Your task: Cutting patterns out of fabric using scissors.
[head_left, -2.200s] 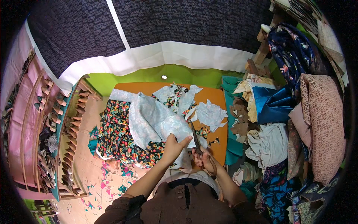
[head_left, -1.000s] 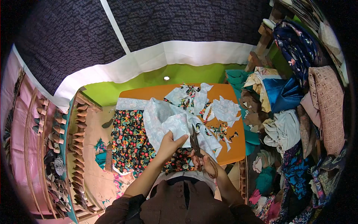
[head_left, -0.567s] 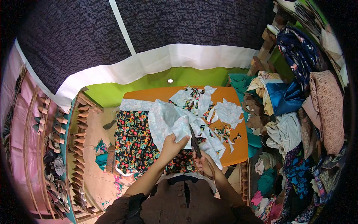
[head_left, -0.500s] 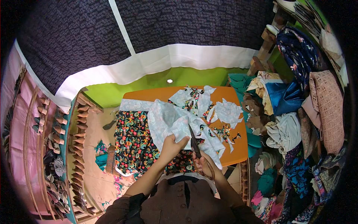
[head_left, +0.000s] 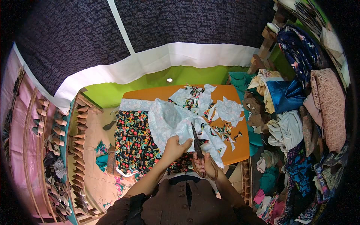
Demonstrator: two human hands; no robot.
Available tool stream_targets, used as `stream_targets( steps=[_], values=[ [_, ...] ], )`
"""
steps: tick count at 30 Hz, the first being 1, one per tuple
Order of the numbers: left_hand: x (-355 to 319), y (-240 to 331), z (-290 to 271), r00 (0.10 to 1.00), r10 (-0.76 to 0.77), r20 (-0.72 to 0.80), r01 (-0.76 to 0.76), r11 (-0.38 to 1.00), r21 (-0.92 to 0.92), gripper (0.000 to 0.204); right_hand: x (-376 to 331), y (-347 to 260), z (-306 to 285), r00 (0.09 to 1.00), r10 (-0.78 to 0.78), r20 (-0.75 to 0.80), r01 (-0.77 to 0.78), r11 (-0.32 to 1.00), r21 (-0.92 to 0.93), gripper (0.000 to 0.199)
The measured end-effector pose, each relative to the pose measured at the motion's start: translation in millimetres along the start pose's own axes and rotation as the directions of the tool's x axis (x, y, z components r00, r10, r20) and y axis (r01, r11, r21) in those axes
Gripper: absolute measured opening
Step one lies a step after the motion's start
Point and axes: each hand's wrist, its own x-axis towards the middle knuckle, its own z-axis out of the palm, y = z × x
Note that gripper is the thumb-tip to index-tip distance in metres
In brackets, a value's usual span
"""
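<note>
A black cotton-like cloth with a bright floral print (head_left: 133, 140) lies over the left and front of an orange table (head_left: 242, 152). Its pale underside (head_left: 165, 114) is folded up across the middle. My left hand (head_left: 176, 149) pinches the folded cloth near the table's front, thumb on top. Just right of it, my right hand (head_left: 206, 165) grips a large pair of dark scissors (head_left: 197, 144) by brown looped handles. The blades point away from me over the pale cloth and look nearly closed. Whether the lower blade lies under the fabric I cannot tell.
Cut scraps (head_left: 228, 110) of the same fabric litter the table's far right. Heaped cloths (head_left: 287, 129) crowd the right side. Racks of wooden shoe lasts (head_left: 79, 146) stand at left. A dark patterned curtain (head_left: 195, 26) with a white border hangs beyond the table.
The scissors' tips have shifted slightly right and away from me, and the blades sit more upright. My left hand has moved slightly right, still on the cloth.
</note>
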Motion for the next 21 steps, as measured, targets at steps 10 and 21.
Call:
stream_targets(
  steps=[10,21],
  values=[
    [3.6,-3.5,-5.2,0.995,-0.027,0.091,0.024,0.999,0.035,0.04,0.6,-3.6,-7.4,0.998,-0.061,0.034,0.064,0.993,-0.099,0.059],
    [5.3,-4.1,-6.7,0.976,-0.025,0.216,0.017,0.999,0.042,0.033,-4.0,-20.0,-3.5,1.0,0.008,-0.009,-0.008,0.996,-0.084,0.063]
  ],
)
